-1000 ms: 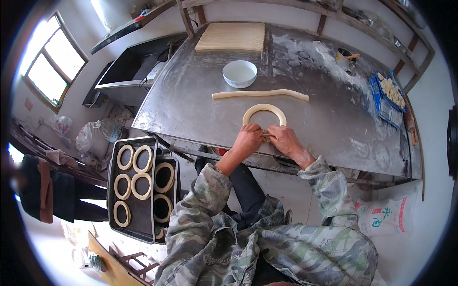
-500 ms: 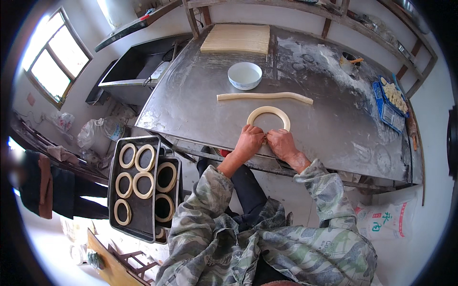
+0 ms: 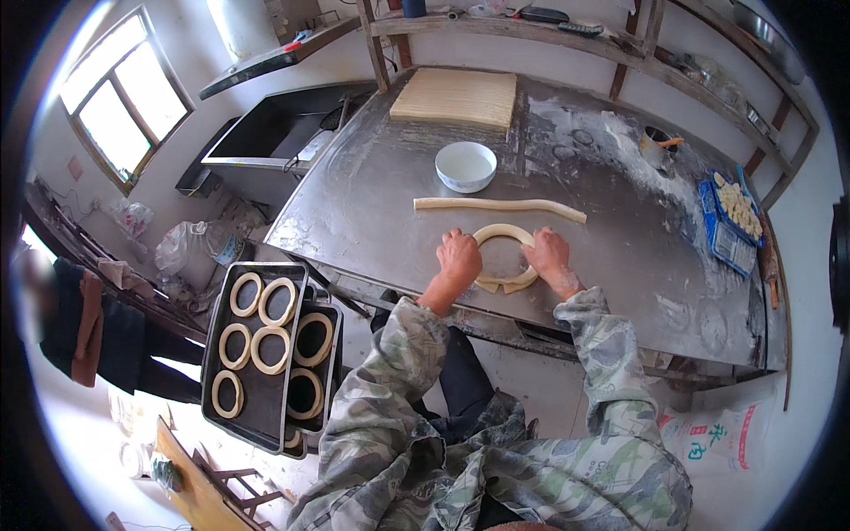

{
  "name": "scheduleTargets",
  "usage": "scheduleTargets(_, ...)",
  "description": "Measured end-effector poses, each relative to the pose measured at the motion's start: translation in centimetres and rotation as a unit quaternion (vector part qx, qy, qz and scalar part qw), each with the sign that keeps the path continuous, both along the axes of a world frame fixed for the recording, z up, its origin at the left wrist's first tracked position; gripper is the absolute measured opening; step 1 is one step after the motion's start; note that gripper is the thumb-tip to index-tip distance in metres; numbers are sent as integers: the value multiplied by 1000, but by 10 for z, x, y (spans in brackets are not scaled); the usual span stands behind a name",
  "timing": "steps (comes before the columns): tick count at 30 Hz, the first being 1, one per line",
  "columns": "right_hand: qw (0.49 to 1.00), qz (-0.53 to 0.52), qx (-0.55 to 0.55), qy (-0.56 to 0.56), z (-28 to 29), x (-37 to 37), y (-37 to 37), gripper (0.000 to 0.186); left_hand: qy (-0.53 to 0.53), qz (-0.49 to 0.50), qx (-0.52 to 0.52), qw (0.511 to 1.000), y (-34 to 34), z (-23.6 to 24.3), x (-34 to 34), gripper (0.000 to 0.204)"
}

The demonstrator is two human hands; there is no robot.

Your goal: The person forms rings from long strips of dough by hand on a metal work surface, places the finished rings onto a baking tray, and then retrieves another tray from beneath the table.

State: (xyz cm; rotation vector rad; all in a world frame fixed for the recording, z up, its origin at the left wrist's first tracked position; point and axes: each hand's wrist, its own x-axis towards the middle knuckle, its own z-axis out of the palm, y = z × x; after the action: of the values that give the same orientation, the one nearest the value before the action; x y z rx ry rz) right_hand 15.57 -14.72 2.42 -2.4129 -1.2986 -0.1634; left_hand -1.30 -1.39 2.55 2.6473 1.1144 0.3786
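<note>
Touching dough ring point(image 3: 502, 231): 2 hands point(image 3: 459, 258) point(image 3: 549, 257)

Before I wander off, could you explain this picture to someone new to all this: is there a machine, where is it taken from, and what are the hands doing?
There is no machine: these are a person's bare hands. A wide camera worn on the head looks down past the sleeves, so straight edges look bent. The left hand and right hand are at either side of a dough ring lying on the metal table; how firmly they grip is hard to tell. Beyond it lie a dough strip, a bowl and a wide slab of dough. Lower left, a dark tray holds more rings.
</note>
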Motion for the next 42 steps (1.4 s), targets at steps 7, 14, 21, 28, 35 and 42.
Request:
scheduleTargets(7,992,-37,82,93,8,6,1,24,-180,39,-184,965,5,23,-2,27)
scheduleTargets(14,942,119,311,26,94,-30,-43,32,-378,-138,-30,915,-12,83,-51,31)
scheduleTargets(21,968,229,97,29,10,-29,-89,29,-195,-298,49,933,5,-13,-88,28)
scheduleTargets(28,989,92,108,51,4,-25,10,24,-109,-119,-59,985,29,1,-16,27)
scheduleTargets(35,976,117,173,66,-28,-33,33,18,-120,-79,-64,988,23,-19,-3,23)
scheduleTargets(42,951,166,244,89,-18,-52,34,17,-138,-66,-78,985,26,-28,1,15)
